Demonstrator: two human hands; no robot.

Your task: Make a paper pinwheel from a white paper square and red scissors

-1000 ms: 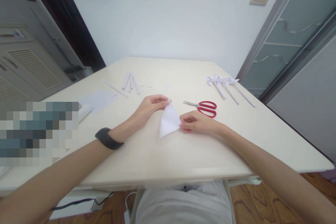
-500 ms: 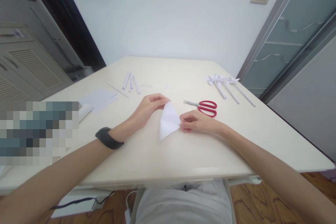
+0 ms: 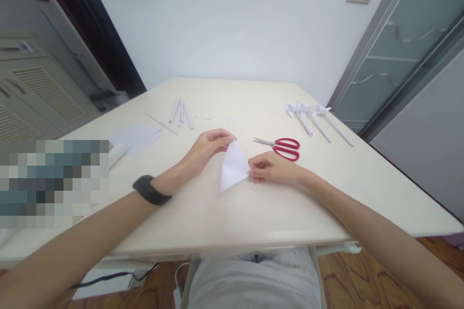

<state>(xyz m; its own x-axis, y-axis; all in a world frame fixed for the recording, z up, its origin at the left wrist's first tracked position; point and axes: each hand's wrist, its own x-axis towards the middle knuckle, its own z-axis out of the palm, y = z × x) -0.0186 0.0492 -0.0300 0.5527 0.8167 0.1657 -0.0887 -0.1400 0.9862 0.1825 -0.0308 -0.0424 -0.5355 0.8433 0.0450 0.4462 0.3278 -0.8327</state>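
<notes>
Pinching a folded sheet of white paper between them, both hands work close together, the paper spanning the gap from one set of fingertips to the other.

Left hand: nearly closed, thumb against forefinger, gripping the top corner of the paper. The other fingers curl inward behind. A dark wristband sits on this wrist.

Right hand: narrow, thumb and forefinger together at the paper's right-hand corner, remaining fingers loosely curled beneath. Its side appears to rest on the white table.

Paper: roughly triangular, positioned right of and below the left fingertips, immediately left of the right fingertips. Its third corner points toward the person. A crease line is faint; number of layers cannot be told.

Surroundings: red-handled scissors lie just beyond the right hand, blades slightly parted and directed toward the left hand. Farther out beyond the right hand, to its right, lie white paper pinwheels on sticks, heads overlapping. Beyond the left hand and to its left lie rolled paper tubes, a thin stick and, nearer the left forearm, a spread of flat sheets.
</notes>
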